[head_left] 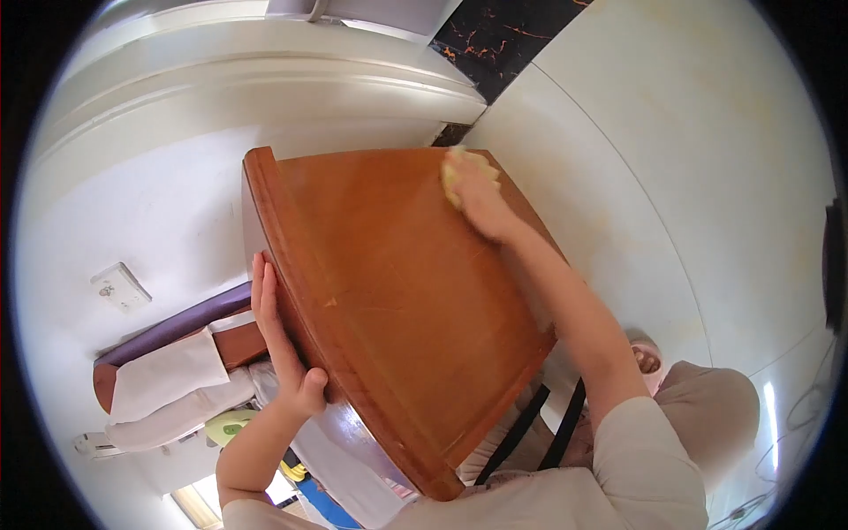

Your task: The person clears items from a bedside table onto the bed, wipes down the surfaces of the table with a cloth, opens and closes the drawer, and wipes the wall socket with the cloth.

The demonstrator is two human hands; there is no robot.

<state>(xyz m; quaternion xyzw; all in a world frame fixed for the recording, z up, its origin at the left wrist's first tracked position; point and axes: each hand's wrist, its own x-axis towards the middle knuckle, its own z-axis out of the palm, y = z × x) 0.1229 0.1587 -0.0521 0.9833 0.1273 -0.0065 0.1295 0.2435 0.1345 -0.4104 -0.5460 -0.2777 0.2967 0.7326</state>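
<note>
A reddish-brown wooden cabinet (397, 291) fills the middle, its broad flat side panel facing me and its thick top edge running down the left. My right hand (479, 203) presses a bunched yellow cloth (453, 172) against the panel, near the far end by the wall and floor. On the cabinet's top edge rests my left hand (287, 353), its fingers stretched over the top surface and its thumb near the edge. Faint scuffs and a small light chip mark the wood.
A white wall with a socket plate (122, 287) stands to the left. Pale floor tiles (636, 150) lie right, with a dark marbled strip (499, 40) beyond. A bed or padded seat with white cloth (168, 380) is at lower left. My foot (647, 358) is beside the cabinet.
</note>
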